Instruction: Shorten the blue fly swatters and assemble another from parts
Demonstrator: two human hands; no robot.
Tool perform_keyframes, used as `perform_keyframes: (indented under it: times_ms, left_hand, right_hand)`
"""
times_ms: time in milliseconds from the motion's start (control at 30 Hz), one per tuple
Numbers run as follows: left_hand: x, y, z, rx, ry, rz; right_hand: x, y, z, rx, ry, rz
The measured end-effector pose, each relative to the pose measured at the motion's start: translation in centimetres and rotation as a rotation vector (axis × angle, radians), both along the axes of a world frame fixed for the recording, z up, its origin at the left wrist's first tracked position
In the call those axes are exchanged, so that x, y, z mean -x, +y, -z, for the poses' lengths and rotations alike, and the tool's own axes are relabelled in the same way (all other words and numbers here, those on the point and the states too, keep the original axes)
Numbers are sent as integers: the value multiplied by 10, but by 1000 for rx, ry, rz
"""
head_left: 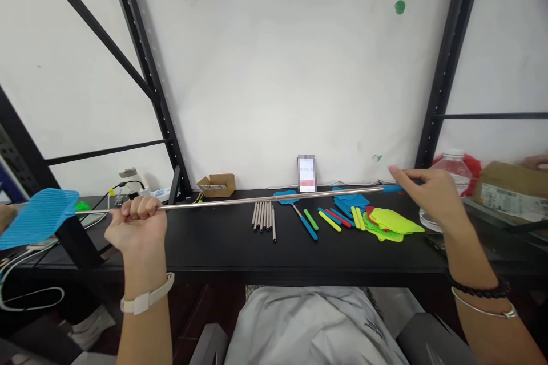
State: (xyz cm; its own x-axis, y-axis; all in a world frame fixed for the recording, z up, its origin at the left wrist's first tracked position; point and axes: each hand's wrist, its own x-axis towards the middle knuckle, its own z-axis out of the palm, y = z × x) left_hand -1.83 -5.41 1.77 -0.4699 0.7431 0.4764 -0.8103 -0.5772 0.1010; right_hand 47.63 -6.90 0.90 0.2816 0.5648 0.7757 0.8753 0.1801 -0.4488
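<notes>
Swatter (257,200) spans the head view nearly level, raised above the front of the table (214,248). Its rod is slim, bright metal, with a polished surface. At the left end sits a flat blue blade (43,217) of plastic with a finely ribbed face; at the right end, a smooth blue handle (391,188).

Left hand (139,221): closed in a fist around the rod, just beside the blade, palm side toward the camera. Right hand (432,191): holds the handle, thumb and forefinger extended; the closure of the remaining fingers is hidden.

Beyond the rod, the table surface is matt black. Grey tubes (262,217), straight and cylindrical, lie side by side in a row. To their right rests a second swatter (309,228), its blue grip angled toward the front edge. Next come slender rounded grips (329,220) in green, yellow, blue and red. Loose blue blades (351,203) overlap behind a fanned stack of thin yellow-green blades (391,221), with red showing between.

A phone (307,175) stands upright near the plain white wall (274,68). An open cardboard box (217,185) sits to its left.
</notes>
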Motion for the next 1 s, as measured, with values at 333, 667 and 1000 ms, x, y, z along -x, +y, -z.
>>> perform_keyframes:
  times_ms: [333,667,1000]
  left_hand:
    - [-38,23,7,175,-53,87]
    - [-11,17,7,44,-263,74]
    - [-8,13,5,38,-354,77]
  right_hand:
    - [-8,19,6,-358,167,284]
    - [28,34,25,-835,182,282]
    - [40,25,22,-932,225,255]
